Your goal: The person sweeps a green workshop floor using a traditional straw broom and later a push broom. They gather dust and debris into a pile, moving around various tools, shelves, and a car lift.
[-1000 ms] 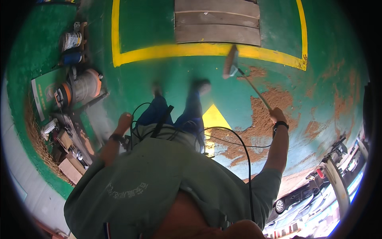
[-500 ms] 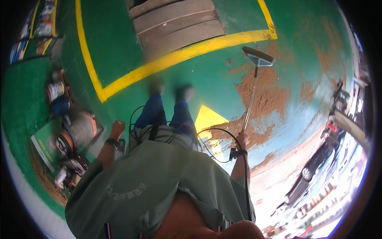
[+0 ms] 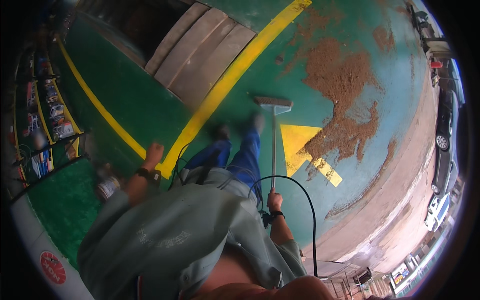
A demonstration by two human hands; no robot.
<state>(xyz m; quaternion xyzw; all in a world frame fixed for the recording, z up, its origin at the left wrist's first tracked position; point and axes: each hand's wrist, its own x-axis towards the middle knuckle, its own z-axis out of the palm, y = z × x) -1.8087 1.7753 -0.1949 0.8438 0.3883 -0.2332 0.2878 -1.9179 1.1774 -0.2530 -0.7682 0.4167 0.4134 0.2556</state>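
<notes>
My right hand (image 3: 274,200) is wrapped around the upper end of a long metal handle. This handle belongs to a push broom (image 3: 273,145), whose wide, dark bristled head (image 3: 272,101) lies ahead of my feet, between the yellow floor line and the brown dirt (image 3: 345,75). A gap separates the broom head from the dirt. Off to my left side, my left hand (image 3: 154,154) is held with fingers curled in, and nothing shows in it. Each wrist wears a dark band; a black cable (image 3: 310,210) loops past my right arm.
The dirt spreads over the green floor and partly covers a yellow arrow (image 3: 297,145). A yellow line (image 3: 225,87) borders wooden boards (image 3: 205,50) beside a dark opening. Shelves (image 3: 55,110) stand at left. A dark car (image 3: 445,135) is parked at far right.
The broom has come away from the dirt and now lies closer in front of my feet. My body has turned, so the floor lines, boards and car appear at a new angle.
</notes>
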